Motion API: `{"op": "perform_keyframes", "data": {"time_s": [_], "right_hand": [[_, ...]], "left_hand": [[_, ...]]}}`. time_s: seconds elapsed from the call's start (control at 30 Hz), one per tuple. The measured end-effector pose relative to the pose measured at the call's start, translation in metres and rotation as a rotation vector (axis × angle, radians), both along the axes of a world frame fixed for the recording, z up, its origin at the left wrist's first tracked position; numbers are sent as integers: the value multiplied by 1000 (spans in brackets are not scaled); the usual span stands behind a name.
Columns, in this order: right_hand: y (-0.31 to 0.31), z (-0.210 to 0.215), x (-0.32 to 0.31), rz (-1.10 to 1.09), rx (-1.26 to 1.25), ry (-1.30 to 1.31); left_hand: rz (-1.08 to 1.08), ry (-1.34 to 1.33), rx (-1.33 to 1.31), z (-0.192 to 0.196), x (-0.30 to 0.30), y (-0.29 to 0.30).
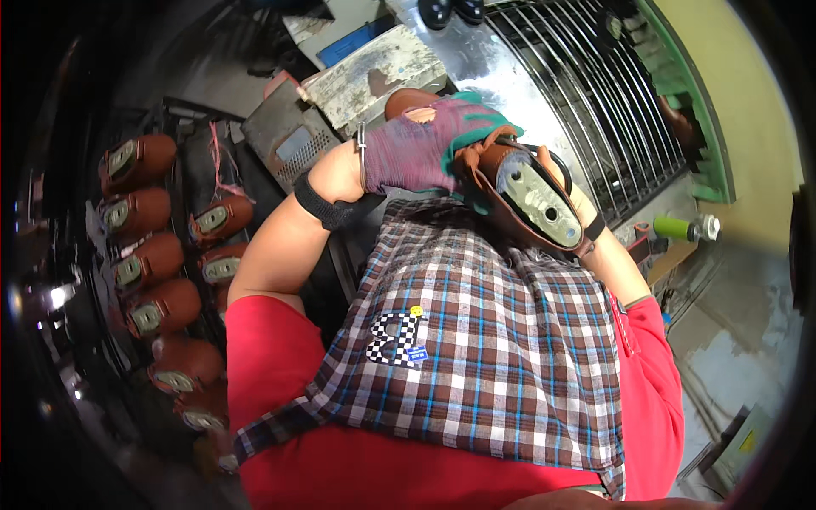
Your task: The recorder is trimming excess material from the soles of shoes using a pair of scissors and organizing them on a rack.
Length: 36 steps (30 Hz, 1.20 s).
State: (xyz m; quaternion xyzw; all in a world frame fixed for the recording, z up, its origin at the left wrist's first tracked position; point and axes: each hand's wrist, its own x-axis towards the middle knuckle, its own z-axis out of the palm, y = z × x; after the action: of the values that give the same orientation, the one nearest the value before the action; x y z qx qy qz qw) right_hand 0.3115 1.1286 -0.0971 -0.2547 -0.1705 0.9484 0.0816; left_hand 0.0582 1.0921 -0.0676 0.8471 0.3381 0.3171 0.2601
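A brown leather shoe upper on a grey-green shoe last is held tilted in front of my chest, the last's top with its holes turned up toward me. My left hand, in a worn purple and green glove, is closed round one end of it. On the far right side my right hand grips the shoe; most of its fingers are hidden behind it. A dark loop curves beside the shoe's opening. Just beyond my left glove shows another rounded brown leather piece.
At left a dark rack carries several brown shoes on lasts. A perforated metal box and a paint-worn block stand ahead. Metal bars run at upper right, near a green frame. A green bottle lies at right.
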Motion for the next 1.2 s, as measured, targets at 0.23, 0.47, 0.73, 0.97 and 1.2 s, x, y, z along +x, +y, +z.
{"op": "perform_keyframes", "data": {"time_s": [0.23,0.47,0.73,0.97,1.2], "right_hand": [[15,-71,29,-52,377,-67],[-27,-43,-9,-227,949,-396],[-41,-71,-23,-70,802,-170],[-34,-82,15,-180,877,-511],[-79,-99,51,-337,696,-960]], "left_hand": [[346,-760,-600,-26,30,-72],[562,-1311,-863,-55,72,-94],[534,-1870,-996,-72,33,-133],[1322,-1791,-786,-221,-75,-141],[1721,-994,-449,-354,-202,-134]]}}
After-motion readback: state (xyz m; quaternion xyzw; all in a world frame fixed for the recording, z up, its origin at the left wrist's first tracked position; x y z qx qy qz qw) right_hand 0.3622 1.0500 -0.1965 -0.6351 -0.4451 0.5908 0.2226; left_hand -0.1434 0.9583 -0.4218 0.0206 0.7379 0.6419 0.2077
